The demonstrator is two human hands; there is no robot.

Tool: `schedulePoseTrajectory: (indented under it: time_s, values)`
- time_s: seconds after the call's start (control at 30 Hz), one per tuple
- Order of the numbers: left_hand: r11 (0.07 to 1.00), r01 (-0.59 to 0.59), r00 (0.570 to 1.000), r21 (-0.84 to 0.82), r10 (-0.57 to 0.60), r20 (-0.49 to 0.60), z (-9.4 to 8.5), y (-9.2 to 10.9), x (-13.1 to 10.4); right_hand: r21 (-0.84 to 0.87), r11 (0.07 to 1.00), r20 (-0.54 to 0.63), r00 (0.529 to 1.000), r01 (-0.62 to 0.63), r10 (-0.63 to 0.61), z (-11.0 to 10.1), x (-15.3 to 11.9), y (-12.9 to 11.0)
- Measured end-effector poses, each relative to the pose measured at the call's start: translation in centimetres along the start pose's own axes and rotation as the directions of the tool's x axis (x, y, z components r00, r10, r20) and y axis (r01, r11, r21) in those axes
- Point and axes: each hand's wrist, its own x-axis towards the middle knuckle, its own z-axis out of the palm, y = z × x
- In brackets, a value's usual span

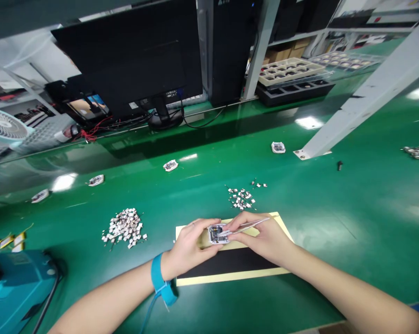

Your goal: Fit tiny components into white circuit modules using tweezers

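Note:
A small white device housing with a circuit board inside [217, 234] is gripped at its edges by my left hand [191, 241], thumb below and fingers above. My right hand [261, 234] pinches a pair of metal tweezers [249, 225], whose tips reach into the housing over the board. Whether the tips hold a part is too small to tell. Under both hands lies a yellow-edged mat with a black band [230, 262]. A blue wrist strap [160, 278] with a cord is around my left wrist.
Piles of small white parts lie on the green bench, a larger pile [125, 227] at left and a smaller one [242, 198] ahead. Several similar housings [170, 165] stand further back. A slanted metal post [362, 93] rises at right; a teal machine [19, 290] sits at left.

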Motion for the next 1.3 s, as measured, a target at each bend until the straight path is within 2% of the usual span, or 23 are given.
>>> schedulePoseTrajectory:
  time_s: [0.1, 0.2, 0.27, 0.33, 0.43, 0.53, 0.73, 0.83, 0.93, 1.03, 1.3]
  values:
    - [0.999, -0.032, 0.999, 0.004, 0.032, -0.034, -0.1, 0.1, 0.1, -0.012, 0.976, 0.037, 0.976, 0.216, -0.215, -0.1, -0.5, -0.1]
    - [0.997, -0.076, 0.996, -0.018, 0.075, -0.053, -0.3, 0.1, 0.2, -0.045, 0.886, 0.192, 0.874, 0.462, -0.446, -0.3, -0.9, -0.1]
    - [0.997, -0.066, 0.996, -0.04, 0.063, -0.063, -0.3, 0.0, 0.1, -0.071, 0.845, 0.214, 0.835, 0.53, -0.506, -0.2, -1.0, -0.1]
    - [0.997, -0.023, 0.997, -0.071, 0.018, -0.075, -0.2, -0.1, 0.1, -0.085, 0.866, 0.107, 0.868, 0.493, -0.484, 0.1, -0.9, -0.1]
    - [0.992, 0.03, 0.996, -0.124, -0.04, -0.078, -0.1, -0.2, 0.0, -0.083, 0.944, -0.043, 0.946, 0.318, -0.323, 0.5, -0.6, -0.1]
    - [0.986, 0.044, 0.996, -0.162, -0.057, -0.075, -0.1, -0.2, -0.1, -0.073, 0.979, -0.084, 0.977, 0.192, -0.198, 0.6, -0.2, -0.1]
    - [0.974, -0.015, 0.997, -0.225, -0.002, -0.076, -0.1, -0.2, -0.2, 0.026, 0.966, -0.159, 0.955, 0.258, -0.251, 0.8, -0.2, 0.0]
    - [0.973, -0.047, 0.997, -0.228, 0.03, -0.075, -0.2, -0.2, -0.2, 0.088, 0.983, -0.192, 0.971, 0.162, -0.143, 0.7, -0.2, -0.2]
    - [0.973, -0.06, 0.994, -0.222, 0.037, -0.107, -0.2, -0.3, -0.2, 0.143, 0.987, -0.107, 0.992, 0.075, -0.06, 0.3, -0.2, -0.4]
    - [0.974, -0.069, 0.991, -0.216, 0.041, -0.131, -0.3, -0.3, -0.1, 0.12, 0.988, -0.044, 0.995, 0.094, -0.09, 0.2, -0.2, -0.5]
    - [0.968, -0.077, 0.992, -0.237, 0.051, -0.117, -0.2, -0.2, -0.1, 0.074, 0.977, -0.114, 0.975, 0.198, -0.189, 0.6, -0.2, -0.7]
